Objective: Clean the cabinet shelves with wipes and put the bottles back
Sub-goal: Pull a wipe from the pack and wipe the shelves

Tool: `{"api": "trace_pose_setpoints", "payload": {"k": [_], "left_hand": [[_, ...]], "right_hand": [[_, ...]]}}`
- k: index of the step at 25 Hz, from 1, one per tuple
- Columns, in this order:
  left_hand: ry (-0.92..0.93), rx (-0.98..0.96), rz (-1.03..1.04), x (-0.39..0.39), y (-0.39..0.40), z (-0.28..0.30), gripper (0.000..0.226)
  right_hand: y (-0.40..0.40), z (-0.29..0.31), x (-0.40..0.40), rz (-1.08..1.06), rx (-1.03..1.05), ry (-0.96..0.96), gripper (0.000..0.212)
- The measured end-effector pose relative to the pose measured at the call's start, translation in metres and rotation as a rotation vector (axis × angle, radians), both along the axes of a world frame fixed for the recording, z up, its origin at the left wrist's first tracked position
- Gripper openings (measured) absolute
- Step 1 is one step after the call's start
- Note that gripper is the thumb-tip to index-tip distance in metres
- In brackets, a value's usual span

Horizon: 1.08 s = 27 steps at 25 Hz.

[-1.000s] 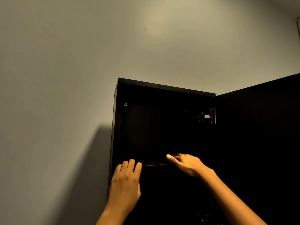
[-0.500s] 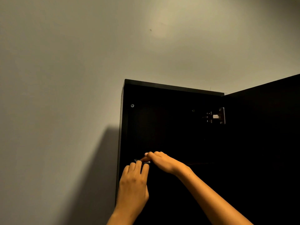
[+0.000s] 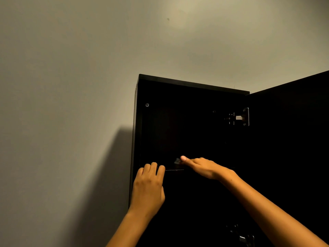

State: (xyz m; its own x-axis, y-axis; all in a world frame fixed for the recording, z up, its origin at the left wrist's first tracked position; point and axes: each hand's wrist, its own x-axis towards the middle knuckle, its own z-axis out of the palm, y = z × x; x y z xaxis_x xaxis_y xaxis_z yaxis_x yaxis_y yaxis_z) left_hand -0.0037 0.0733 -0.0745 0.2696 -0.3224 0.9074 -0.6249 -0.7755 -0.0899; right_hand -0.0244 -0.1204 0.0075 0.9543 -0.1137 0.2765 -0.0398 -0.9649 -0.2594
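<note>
The dark cabinet [image 3: 178,122] stands open against the wall, its inside almost black. The front edge of a shelf [image 3: 174,169] shows as a thin line between my hands. My left hand [image 3: 148,188] rests against that edge at the cabinet's left side, fingertips reaching just over it. On top of the shelf, my right hand [image 3: 204,167] lies flat with its thumb stretched left, pressing a pale wipe [image 3: 177,160]. Only a small corner of the wipe shows beside the thumb tip. No bottles are in view.
The cabinet door [image 3: 288,139] hangs open at the right, held by a metal hinge [image 3: 239,117]; a second hinge [image 3: 245,238] shows lower down. A bare wall [image 3: 71,86] fills the left and top. The cabinet's shadow falls on the wall at the left.
My right hand slid left along the shelf until it met my left hand, then moved back to the right with the wipe. My left hand stayed on the shelf edge.
</note>
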Motion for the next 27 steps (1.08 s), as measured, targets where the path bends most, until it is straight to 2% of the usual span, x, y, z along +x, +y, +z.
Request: {"api": "trace_pose_setpoints", "payload": {"k": [1, 4, 5, 9, 12, 14, 17, 20, 22, 24, 27], "left_hand": [[0.003, -0.003, 0.002, -0.001, -0.001, 0.001, 0.039], [-0.003, 0.005, 0.028, -0.001, -0.002, 0.007, 0.034], [-0.006, 0.011, 0.035, 0.000, -0.002, 0.009, 0.033], [-0.009, 0.004, 0.028, 0.002, -0.003, 0.009, 0.031], [-0.025, 0.002, 0.020, 0.002, -0.003, 0.008, 0.032], [-0.047, 0.023, 0.027, 0.003, -0.002, 0.007, 0.035], [-0.071, 0.059, 0.040, 0.004, -0.001, 0.006, 0.037], [-0.068, 0.057, 0.048, 0.004, -0.002, 0.006, 0.037], [-0.072, 0.060, 0.051, 0.004, -0.002, 0.006, 0.037], [-0.088, 0.069, 0.055, 0.005, -0.002, 0.006, 0.038], [-0.099, 0.077, 0.057, 0.006, -0.001, 0.005, 0.039]], "right_hand": [[-0.016, -0.002, -0.007, -0.041, -0.029, -0.013, 0.073], [-0.046, -0.009, -0.023, -0.099, -0.109, -0.090, 0.119], [-0.049, -0.013, -0.025, -0.101, -0.120, -0.122, 0.125], [-0.035, -0.020, -0.027, -0.071, -0.192, -0.236, 0.103], [-0.009, -0.018, -0.013, 0.017, -0.151, -0.149, 0.072], [-0.003, -0.012, -0.004, 0.011, -0.101, -0.055, 0.073], [-0.020, -0.007, -0.006, -0.023, -0.045, -0.052, 0.098], [-0.041, -0.005, -0.020, -0.044, -0.028, -0.056, 0.142], [-0.051, -0.007, -0.026, -0.105, -0.045, -0.058, 0.153], [-0.053, -0.012, -0.029, -0.163, -0.062, -0.105, 0.134], [-0.036, -0.026, -0.026, -0.229, -0.184, -0.255, 0.089]]}}
